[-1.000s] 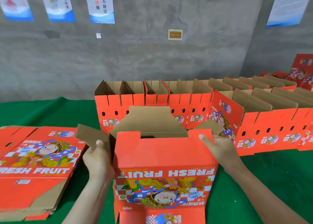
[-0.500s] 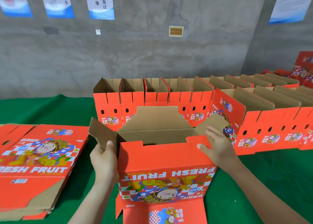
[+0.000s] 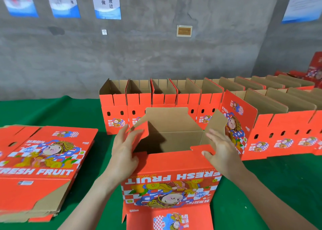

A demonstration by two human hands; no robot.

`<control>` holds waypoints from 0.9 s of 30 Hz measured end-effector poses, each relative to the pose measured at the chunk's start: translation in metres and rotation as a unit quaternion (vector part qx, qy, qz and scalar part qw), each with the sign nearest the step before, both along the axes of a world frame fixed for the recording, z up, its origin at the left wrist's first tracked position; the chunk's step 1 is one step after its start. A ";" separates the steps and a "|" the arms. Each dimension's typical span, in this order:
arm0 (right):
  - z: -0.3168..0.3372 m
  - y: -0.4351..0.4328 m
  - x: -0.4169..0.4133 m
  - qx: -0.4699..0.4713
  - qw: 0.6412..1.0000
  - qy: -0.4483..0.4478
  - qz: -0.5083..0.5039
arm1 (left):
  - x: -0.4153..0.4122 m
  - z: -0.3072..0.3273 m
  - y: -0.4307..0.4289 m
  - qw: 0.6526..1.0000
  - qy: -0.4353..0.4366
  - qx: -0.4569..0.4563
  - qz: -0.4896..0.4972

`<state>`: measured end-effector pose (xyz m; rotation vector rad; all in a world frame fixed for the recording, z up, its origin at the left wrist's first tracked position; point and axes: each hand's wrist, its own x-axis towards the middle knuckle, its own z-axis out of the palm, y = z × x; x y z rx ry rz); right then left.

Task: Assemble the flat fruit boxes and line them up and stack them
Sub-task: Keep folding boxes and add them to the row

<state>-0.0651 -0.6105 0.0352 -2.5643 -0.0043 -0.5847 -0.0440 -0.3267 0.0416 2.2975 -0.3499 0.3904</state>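
Observation:
A red "FRESH FRUIT" box (image 3: pixel 170 175) stands opened up in front of me, its printed side facing me upside down. My left hand (image 3: pixel 124 151) presses the left side flap (image 3: pixel 141 130) inward with straight fingers. My right hand (image 3: pixel 220 151) lies flat against the right side flap (image 3: pixel 217 125), thumb at the near panel's top edge. The far flap (image 3: pixel 167 116) stands upright. A pile of flat boxes (image 3: pixel 41 161) lies to the left. Assembled boxes (image 3: pixel 156 102) stand in a row behind.
A second row of assembled boxes (image 3: pixel 282 130) runs to the right, close to my right hand. Green cloth (image 3: pixel 278 186) covers the table. A grey wall with posters (image 3: pixel 108 1) stands behind. More red boxes (image 3: pixel 313 71) sit at the far right.
Both hands moved up from the box's sides onto the side flaps. The left flap has swung inward over the opening, and the box sits more squarely opened.

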 end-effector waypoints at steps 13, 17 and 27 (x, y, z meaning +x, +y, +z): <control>-0.005 -0.002 -0.006 0.079 0.977 -0.165 0.108 | 0.045 0.010 0.012 0.983 0.171 -0.009 -0.059; -0.010 -0.015 -0.006 0.251 0.961 -0.076 0.087 | 0.051 0.007 0.019 0.976 0.187 -0.071 -0.083; -0.013 -0.021 -0.018 0.175 0.969 -0.048 0.166 | 0.056 0.004 0.014 0.974 0.147 -0.149 -0.083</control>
